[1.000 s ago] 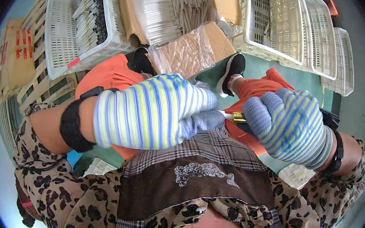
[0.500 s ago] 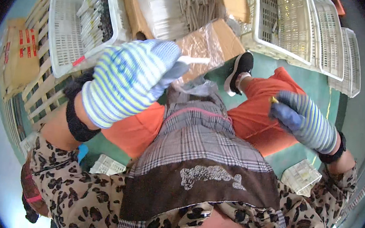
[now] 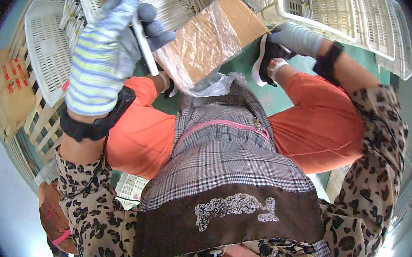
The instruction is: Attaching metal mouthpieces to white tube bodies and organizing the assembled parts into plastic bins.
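Left hand [image 3: 106, 52] clamped on white tube [image 3: 145, 46] mid-length, likely to free lower end. Right hand [image 3: 294, 39] by near edge of crate [image 3: 319, 30]; grip unclear.

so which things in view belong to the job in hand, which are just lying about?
In the job:
slim white tube, in the striped-gloved left hand
likely the loose white tubes in the brown cardboard box

Apparently lying about:
red-marked brown cardboard, far left
small white plastic basket, lower left
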### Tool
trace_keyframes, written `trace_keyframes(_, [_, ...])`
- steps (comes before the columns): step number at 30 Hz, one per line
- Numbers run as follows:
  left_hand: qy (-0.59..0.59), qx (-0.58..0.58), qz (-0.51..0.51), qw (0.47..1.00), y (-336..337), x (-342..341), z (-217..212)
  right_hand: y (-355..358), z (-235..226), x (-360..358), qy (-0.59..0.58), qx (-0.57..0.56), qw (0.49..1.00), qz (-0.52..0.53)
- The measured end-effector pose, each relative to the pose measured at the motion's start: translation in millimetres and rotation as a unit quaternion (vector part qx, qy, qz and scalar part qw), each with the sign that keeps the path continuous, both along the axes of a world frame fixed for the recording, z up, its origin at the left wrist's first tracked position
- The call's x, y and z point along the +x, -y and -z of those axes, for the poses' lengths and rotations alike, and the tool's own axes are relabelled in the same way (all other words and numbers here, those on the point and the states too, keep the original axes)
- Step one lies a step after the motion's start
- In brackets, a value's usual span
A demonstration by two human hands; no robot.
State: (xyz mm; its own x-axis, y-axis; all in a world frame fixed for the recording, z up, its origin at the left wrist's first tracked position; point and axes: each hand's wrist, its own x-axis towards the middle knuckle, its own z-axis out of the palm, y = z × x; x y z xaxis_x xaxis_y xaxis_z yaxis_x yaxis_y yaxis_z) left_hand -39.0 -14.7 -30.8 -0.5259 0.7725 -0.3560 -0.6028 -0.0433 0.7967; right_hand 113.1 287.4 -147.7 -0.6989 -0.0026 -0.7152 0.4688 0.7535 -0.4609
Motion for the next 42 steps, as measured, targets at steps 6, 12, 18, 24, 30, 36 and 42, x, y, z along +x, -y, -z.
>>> trace_keyframes(6, [-0.018, -0.061, 0.021, 0.998, -11.5, -11.3, -25.3, -12.8, 240.2, -3.4, -0.173, -0.156, 0.962, 0.140])
trace_keyframes(12, [-0.011, -0.099, 0.016, 0.995, 1.2, -19.1, -24.1, 15.7, 295.2, -20.5, -0.232, -0.212, 0.923, 0.221])
trace_keyframes(18, [-0.033, -0.163, -0.001, 0.986, -12.2, -21.8, -16.5, 19.6, 301.7, -1.6, -0.270, -0.187, 0.911, 0.248])
trace_keyframes(24, [-0.033, -0.191, -0.033, 0.980, -29.7, -18.4, -15.2, 114.6, 271.1, 15.6, -0.301, 0.069, 0.940, -0.148])
trace_keyframes(30, [-0.062, -0.252, -0.036, 0.965, -59.8, 1.6, -21.7, 139.1, 197.7, 9.1, -0.284, -0.167, 0.944, 0.029])
trace_keyframes(36, [-0.070, -0.273, -0.037, 0.959, -62.7, 14.4, -20.4, 87.3, 209.1, 29.5, -0.198, -0.126, 0.967, -0.101])
trace_keyframes(42, [-0.028, -0.214, 0.019, 0.976, -52.3, 14.9, -35.0, 112.2, 165.8, 19.6, -0.215, -0.085, 0.944, -0.236])
